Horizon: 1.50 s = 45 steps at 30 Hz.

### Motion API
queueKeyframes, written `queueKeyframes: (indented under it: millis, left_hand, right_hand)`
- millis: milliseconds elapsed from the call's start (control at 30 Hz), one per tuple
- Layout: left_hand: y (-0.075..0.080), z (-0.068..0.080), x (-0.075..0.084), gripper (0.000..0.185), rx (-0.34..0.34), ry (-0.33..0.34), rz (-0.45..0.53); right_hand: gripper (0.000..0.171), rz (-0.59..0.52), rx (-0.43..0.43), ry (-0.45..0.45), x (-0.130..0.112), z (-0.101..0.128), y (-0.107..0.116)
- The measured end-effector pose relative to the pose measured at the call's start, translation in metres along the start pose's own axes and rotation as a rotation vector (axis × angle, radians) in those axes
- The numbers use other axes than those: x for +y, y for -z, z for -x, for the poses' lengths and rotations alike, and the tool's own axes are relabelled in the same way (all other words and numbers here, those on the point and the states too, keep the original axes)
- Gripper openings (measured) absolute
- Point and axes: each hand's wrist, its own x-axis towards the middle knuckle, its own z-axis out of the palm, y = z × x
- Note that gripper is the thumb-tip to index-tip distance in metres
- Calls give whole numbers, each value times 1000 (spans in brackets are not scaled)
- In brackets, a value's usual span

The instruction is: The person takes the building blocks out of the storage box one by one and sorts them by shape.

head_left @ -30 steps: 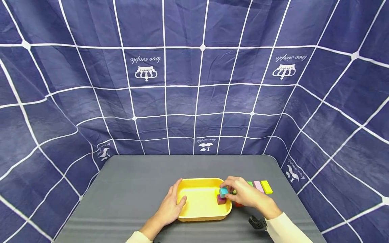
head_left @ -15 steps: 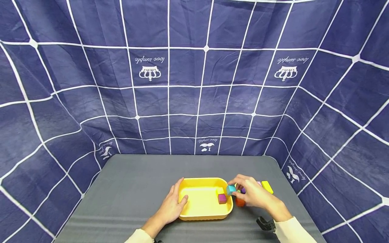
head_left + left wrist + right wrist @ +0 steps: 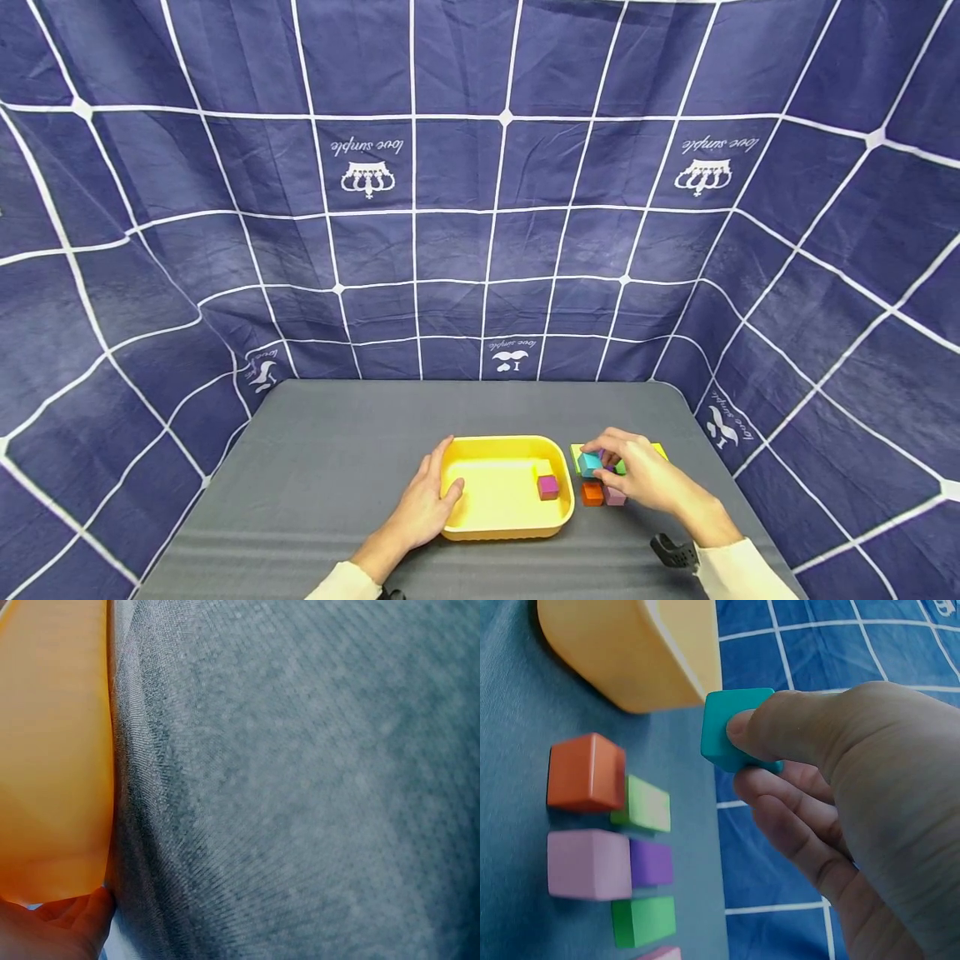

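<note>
My left hand [image 3: 423, 504] grips the left end of a yellow plastic bin [image 3: 495, 508], thumb over the rim and fingers along the outside. Inside the bin's right end lie a magenta cube [image 3: 548, 488] and a pale yellow block [image 3: 542, 468]. My right hand [image 3: 647, 477] pinches a teal cube [image 3: 588, 465] between thumb and fingers, raised right of the bin above other blocks. In the right wrist view the teal cube [image 3: 718, 724] is clearly off the table. The left wrist view shows the bin's outer wall [image 3: 52, 750] and part of my left hand [image 3: 75, 930].
Right of the bin stand an orange cube [image 3: 592, 495] and a pink cube [image 3: 615, 497]. Behind them are lime [image 3: 643, 806], purple [image 3: 651, 862] and green blocks [image 3: 645, 922], partly hidden by my right hand in the head view. Blue gridded cloth [image 3: 480, 250] surrounds the grey table [image 3: 337, 450].
My right hand has carried the teal cube rightward, from over the bin's right end to above the blocks beside it. My left hand keeps its hold on the bin.
</note>
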Motion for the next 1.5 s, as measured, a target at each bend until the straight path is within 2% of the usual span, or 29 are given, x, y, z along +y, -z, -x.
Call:
queueKeyframes:
  millis: [500,800,1133,1233,1400,1500]
  left_hand:
    - [1,0,1,78,10,0,-4]
    - [2,1,2,78,20,-22,-6]
    - [2,1,1,78,15,-10,-10]
    - [2,1,1,78,14,-10,-11]
    - [2,1,1,78,17,-11,-7]
    - [1,1,1,77,29,-21,-7]
  right_hand:
    - [44,41,67,29,22,26,7]
    - [45,71,92,-10,37,41,11]
    - [47,100,126,-19,50,60,13]
    - [47,107,113,-39,53,62,12]
    - [42,58,80,-70,64,69,8]
    - [38,-7,85,-33,80,75,2]
